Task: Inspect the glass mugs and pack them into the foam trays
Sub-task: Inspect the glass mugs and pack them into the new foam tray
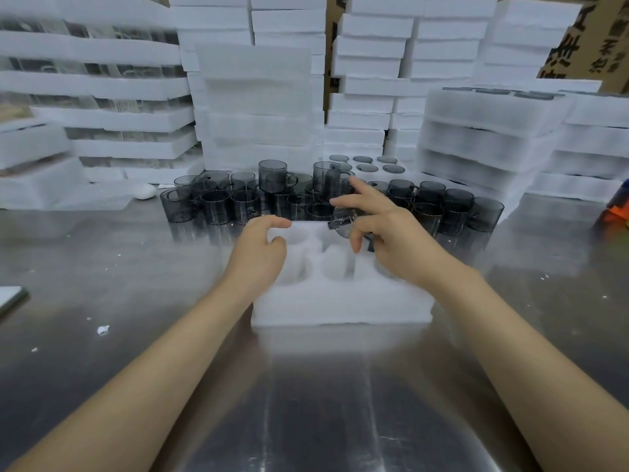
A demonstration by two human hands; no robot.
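Observation:
A white foam tray (340,304) with round pockets lies on the steel table in front of me. Behind it stand several smoky grey glass mugs (218,206), some stacked two high. My right hand (384,233) holds one grey mug (343,221) tilted on its side over the tray's far right pockets, with the index finger stretched out. My left hand (262,250) hovers over the tray's left edge with loosely curled fingers and holds nothing. The pockets I can see hold no mugs.
Stacks of white foam trays (258,97) rise behind the mugs and on both sides; one tray at the back right holds packed mugs (367,165). A cardboard box (575,39) stands far right. An orange object (616,209) sits at the right edge.

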